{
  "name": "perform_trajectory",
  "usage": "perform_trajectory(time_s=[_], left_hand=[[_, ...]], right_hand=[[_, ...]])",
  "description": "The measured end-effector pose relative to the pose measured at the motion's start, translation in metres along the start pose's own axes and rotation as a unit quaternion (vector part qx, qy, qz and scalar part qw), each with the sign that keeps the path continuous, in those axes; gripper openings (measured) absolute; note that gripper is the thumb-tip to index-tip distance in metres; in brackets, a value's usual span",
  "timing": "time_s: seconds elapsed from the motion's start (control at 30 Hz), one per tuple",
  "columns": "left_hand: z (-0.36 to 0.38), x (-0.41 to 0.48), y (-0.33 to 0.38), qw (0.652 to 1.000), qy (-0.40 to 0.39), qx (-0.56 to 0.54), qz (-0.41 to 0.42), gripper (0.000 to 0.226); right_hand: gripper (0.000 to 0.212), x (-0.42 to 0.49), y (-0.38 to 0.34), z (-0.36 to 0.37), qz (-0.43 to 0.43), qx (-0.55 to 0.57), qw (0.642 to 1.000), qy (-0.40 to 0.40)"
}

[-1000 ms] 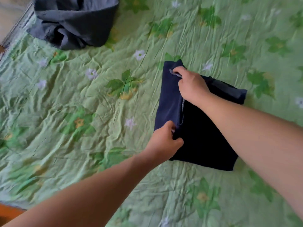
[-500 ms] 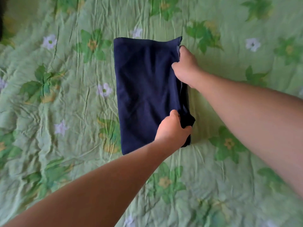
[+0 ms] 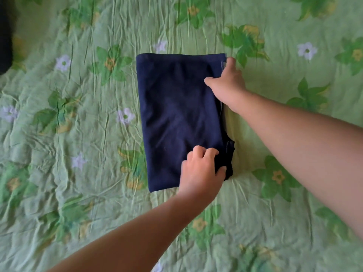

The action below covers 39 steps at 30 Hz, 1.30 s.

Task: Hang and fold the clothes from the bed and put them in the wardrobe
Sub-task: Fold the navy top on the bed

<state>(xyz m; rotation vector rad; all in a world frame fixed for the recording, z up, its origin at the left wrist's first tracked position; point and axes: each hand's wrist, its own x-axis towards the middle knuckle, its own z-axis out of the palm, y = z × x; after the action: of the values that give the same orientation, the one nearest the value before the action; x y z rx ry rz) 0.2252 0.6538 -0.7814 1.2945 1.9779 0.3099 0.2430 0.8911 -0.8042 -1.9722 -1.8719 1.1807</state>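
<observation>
Wrinkled green bed sheet (image 3: pixel 78 138) with leaf and pale flower print filling the view, folded navy garment (image 3: pixel 176 114) flat at its centre, left hand (image 3: pixel 202 170) gripping the near right corner, right hand (image 3: pixel 227 84) pinching the far right edge, dark cloth (image 3: pixel 5 36) at the left border

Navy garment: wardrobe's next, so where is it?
Head view, centre: the navy garment lies folded on the green sheet, left hand at its near right corner, right hand at its far right edge.
</observation>
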Motion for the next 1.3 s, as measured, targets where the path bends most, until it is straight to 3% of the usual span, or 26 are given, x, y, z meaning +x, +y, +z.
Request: perform_trajectory(time_s=[0.07, 0.17, 0.27, 0.33, 0.43, 0.5, 0.6, 0.73, 0.8, 0.87, 0.93, 1.0, 1.07, 1.13, 1.2, 1.3], left_hand=[[-0.013, -0.017, -0.024, 0.992, 0.11, 0.056, 0.017, 0.049], [-0.031, -0.034, -0.071, 0.982, 0.159, 0.038, -0.096, 0.071], [-0.037, -0.045, -0.098, 0.951, 0.141, -0.148, -0.233, 0.085], [-0.036, -0.048, -0.104, 0.911, 0.129, -0.289, -0.265, 0.065], [-0.041, -0.048, -0.109, 0.892, 0.074, -0.346, -0.281, 0.019], [-0.05, -0.047, -0.111, 0.876, 0.062, -0.385, -0.283, 0.026], [-0.079, -0.042, -0.122, 0.82, 0.07, -0.49, -0.286, 0.033], [-0.138, -0.021, -0.164, 0.802, 0.168, -0.51, -0.263, 0.007], [-0.168, -0.002, -0.187, 0.778, 0.232, -0.525, -0.256, 0.017], [-0.183, 0.008, -0.202, 0.757, 0.24, -0.553, -0.25, 0.043], [-0.175, 0.004, -0.206, 0.78, 0.199, -0.54, -0.245, 0.066], [-0.151, -0.013, -0.2, 0.832, 0.18, -0.478, -0.218, 0.075], [-0.125, -0.03, -0.194, 0.871, 0.177, -0.427, -0.167, 0.071], [-0.108, -0.037, -0.191, 0.885, 0.171, -0.409, -0.14, 0.06], [-0.102, -0.038, -0.192, 0.877, 0.162, -0.424, -0.157, 0.051], [-0.11, -0.035, -0.194, 0.863, 0.163, -0.452, -0.159, 0.056]], right_hand=[[0.075, -0.001, 0.002, -0.003, 0.02, 0.099, 0.995, -0.025], [0.074, 0.001, 0.005, -0.007, 0.052, 0.124, 0.99, -0.035], [0.06, -0.002, 0.005, -0.001, 0.093, 0.159, 0.98, -0.074], [0.048, -0.008, 0.006, 0.005, 0.101, 0.173, 0.976, -0.084], [0.047, -0.017, 0.005, 0.005, 0.106, 0.197, 0.972, -0.065], [0.04, -0.023, 0.004, 0.001, 0.109, 0.217, 0.969, -0.05], [0.039, -0.04, 0.006, -0.011, 0.121, 0.259, 0.957, -0.041], [0.031, -0.088, 0.026, -0.009, 0.181, 0.327, 0.924, -0.074], [0.021, -0.11, 0.041, 0.001, 0.223, 0.323, 0.912, -0.12], [0.024, -0.119, 0.05, 0.008, 0.231, 0.291, 0.923, -0.105], [0.047, -0.109, 0.053, 0.006, 0.188, 0.24, 0.952, -0.003], [0.063, -0.095, 0.046, 0.0, 0.113, 0.145, 0.981, 0.064], [0.063, -0.083, 0.031, 0.0, 0.048, 0.06, 0.997, 0.026], [0.051, -0.071, 0.015, 0.003, 0.006, 0.026, 0.999, -0.02], [0.038, -0.06, 0.003, 0.006, -0.021, -0.008, 0.999, -0.043], [0.05, -0.056, -0.012, 0.004, -0.037, -0.086, 0.99, -0.107]])
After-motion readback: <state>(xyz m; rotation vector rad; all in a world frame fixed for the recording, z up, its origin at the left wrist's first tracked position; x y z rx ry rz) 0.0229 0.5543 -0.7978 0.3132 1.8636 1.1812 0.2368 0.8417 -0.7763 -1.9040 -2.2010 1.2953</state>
